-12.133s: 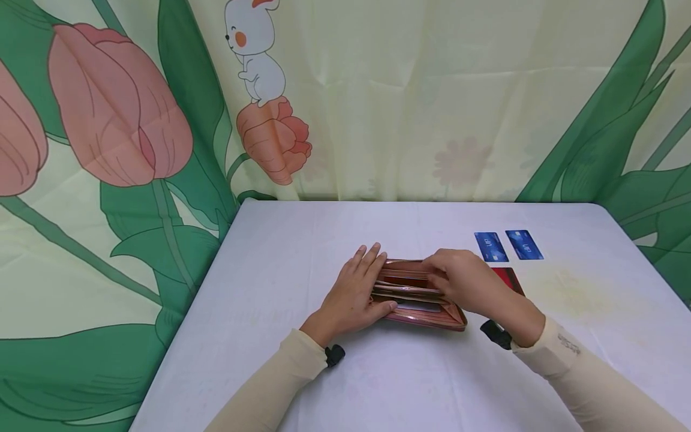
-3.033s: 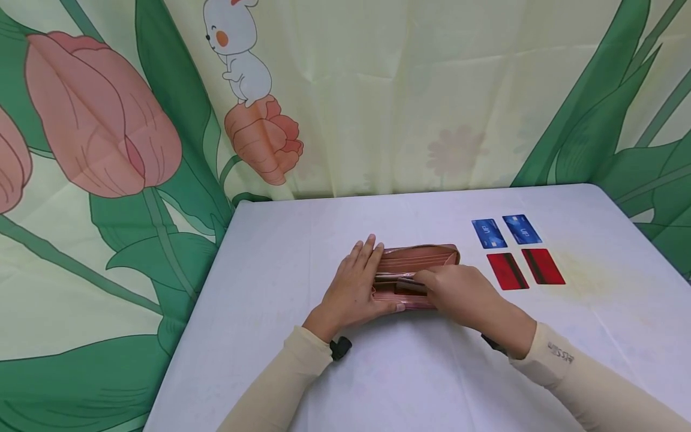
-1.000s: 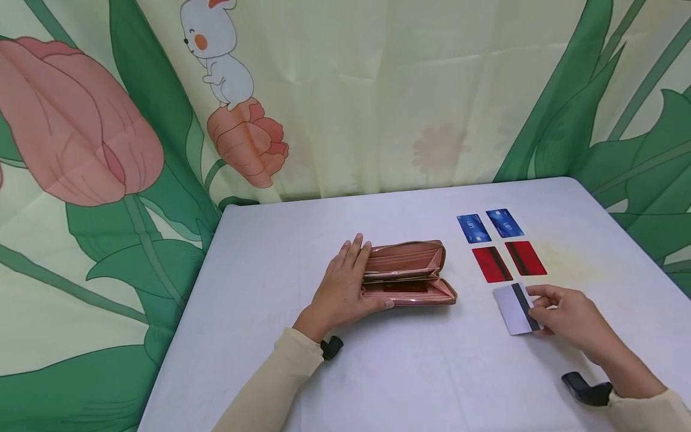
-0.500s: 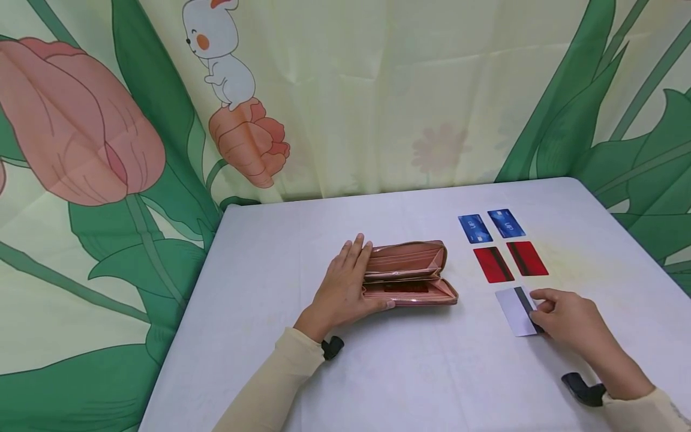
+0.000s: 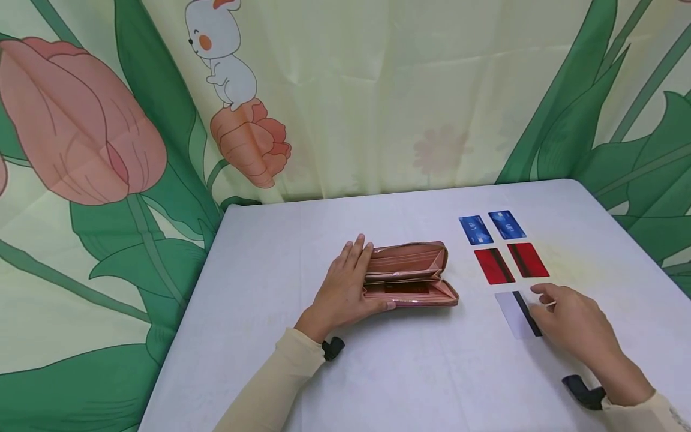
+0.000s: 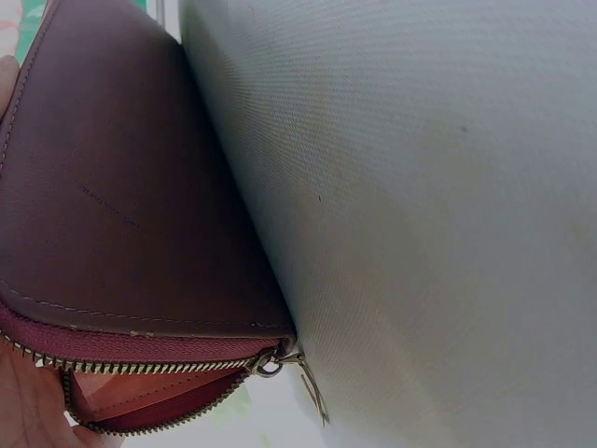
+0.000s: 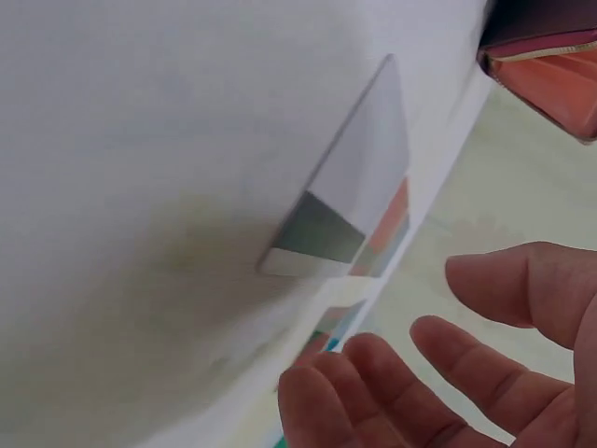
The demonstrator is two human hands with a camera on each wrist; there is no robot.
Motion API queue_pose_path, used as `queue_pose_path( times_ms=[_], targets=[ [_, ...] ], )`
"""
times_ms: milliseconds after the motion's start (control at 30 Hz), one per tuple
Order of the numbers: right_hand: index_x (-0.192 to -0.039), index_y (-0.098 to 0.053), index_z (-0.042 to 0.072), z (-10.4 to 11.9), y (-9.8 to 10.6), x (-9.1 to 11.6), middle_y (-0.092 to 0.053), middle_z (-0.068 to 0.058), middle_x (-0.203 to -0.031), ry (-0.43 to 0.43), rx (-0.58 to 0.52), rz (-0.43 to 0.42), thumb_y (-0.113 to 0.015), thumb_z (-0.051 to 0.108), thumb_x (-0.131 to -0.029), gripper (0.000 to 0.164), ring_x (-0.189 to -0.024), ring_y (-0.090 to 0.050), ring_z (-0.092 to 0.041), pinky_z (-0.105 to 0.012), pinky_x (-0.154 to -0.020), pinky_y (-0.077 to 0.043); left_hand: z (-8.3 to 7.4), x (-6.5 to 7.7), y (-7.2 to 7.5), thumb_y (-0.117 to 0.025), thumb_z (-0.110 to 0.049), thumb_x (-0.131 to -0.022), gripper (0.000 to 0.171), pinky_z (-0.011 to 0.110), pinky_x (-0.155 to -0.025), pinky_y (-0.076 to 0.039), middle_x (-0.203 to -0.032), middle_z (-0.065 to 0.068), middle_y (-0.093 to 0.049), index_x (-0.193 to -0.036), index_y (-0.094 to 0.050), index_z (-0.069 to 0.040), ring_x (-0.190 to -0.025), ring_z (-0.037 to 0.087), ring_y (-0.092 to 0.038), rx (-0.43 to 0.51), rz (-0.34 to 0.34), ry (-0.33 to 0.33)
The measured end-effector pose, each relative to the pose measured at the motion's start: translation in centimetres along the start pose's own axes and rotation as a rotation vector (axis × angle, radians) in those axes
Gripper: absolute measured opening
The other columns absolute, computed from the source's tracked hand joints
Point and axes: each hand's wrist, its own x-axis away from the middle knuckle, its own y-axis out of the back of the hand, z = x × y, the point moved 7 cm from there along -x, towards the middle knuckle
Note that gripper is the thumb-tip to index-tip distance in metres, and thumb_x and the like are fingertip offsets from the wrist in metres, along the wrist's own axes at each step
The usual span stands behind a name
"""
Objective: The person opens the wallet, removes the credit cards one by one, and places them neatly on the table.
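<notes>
My left hand (image 5: 339,287) grips the left end of a pinkish-brown zip wallet (image 5: 407,262), its fingers along the far side and its thumb at the near edge. The wallet stands unzipped and spread, showing card slots; a dark red piece lies in its near compartment. In the left wrist view the brown outer cover (image 6: 121,187) and brass zip face the table. On the table lies a white card (image 5: 513,313) with a dark stripe. My right hand (image 5: 577,327) is just right of this card, thumb and fingers apart and holding nothing in the right wrist view.
Beyond the white card lie two red cards, a left one (image 5: 490,266) and a right one (image 5: 527,260), each with a dark stripe. Two blue cards, a left one (image 5: 477,230) and a right one (image 5: 506,224), lie behind them. A printed curtain (image 5: 378,120) hangs behind the white-covered table (image 5: 259,270).
The red cards came to lie in a row before the blue ones. My right hand took the white card from the wallet, set it down below them and let go. My left hand kept the wallet.
</notes>
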Motion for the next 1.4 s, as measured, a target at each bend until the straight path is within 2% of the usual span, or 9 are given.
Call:
queue_pose_path(
  times_ms=[133,400,633,867,1133,1400],
  targets=[
    [-0.125,-0.058,-0.005,1.2,0.7,0.1,-0.058,-0.032,-0.112,0.025,-0.011,-0.045,-0.069,0.019,-0.085,0.049,-0.093,-0.057,-0.047,-0.053,-0.062,-0.052,0.0,0.0,0.0,-0.051,-0.083,-0.074,0.118,0.046,-0.117,-0.02,-0.164,0.003,0.005,-0.158,-0.003,-0.015,-0.149,0.03,-0.007,-0.009,-0.003,-0.004],
    [-0.128,-0.057,0.0,4.7,2.8,0.8,-0.052,-0.03,-0.125,0.136,-0.037,-0.186,-0.075,0.019,-0.081,0.054,-0.097,-0.053,-0.046,-0.058,-0.068,-0.052,0.0,0.0,0.0,-0.05,-0.084,-0.074,0.118,0.046,-0.117,-0.02,-0.164,0.003,0.006,-0.157,-0.001,-0.016,-0.15,0.027,-0.003,-0.006,0.004,0.0],
    [-0.128,-0.057,-0.001,7.6,3.8,1.0,-0.053,-0.028,-0.126,0.209,-0.071,-0.221,-0.077,0.018,-0.081,0.054,-0.102,-0.053,-0.046,-0.059,-0.07,-0.052,0.0,0.0,0.1,-0.053,-0.082,-0.075,0.117,0.045,-0.117,-0.021,-0.164,0.005,0.002,-0.157,-0.006,-0.014,-0.149,0.028,-0.006,-0.009,-0.012,-0.013],
    [-0.129,-0.058,0.001,10.3,4.5,1.1,-0.05,-0.027,-0.133,0.301,-0.075,-0.272,-0.079,0.016,-0.078,0.057,-0.118,-0.047,-0.048,-0.069,-0.081,-0.045,-0.1,0.0,0.2,-0.053,-0.082,-0.074,0.118,0.045,-0.117,-0.021,-0.164,0.004,0.003,-0.157,-0.006,-0.013,-0.149,0.03,-0.008,-0.013,-0.015,-0.016],
    [-0.126,-0.062,0.005,13.2,4.7,1.1,-0.052,-0.023,-0.134,0.419,-0.106,-0.322,-0.08,0.015,-0.075,0.055,-0.117,-0.051,-0.046,-0.064,-0.073,-0.05,-0.1,0.0,0.2,-0.053,-0.082,-0.074,0.117,0.045,-0.117,-0.02,-0.164,0.004,0.003,-0.157,-0.006,-0.014,-0.149,0.03,-0.008,-0.006,-0.012,-0.012],
    [-0.125,-0.062,0.004,16.3,4.2,0.8,-0.054,-0.02,-0.134,0.531,-0.093,-0.346,-0.079,0.013,-0.077,0.051,-0.12,-0.053,-0.04,-0.057,-0.076,-0.053,-0.1,0.0,0.1,-0.054,-0.08,-0.075,0.117,0.045,-0.117,-0.021,-0.164,0.005,0.002,-0.157,-0.006,-0.014,-0.149,0.029,-0.007,-0.009,-0.008,-0.008]
  ],
)
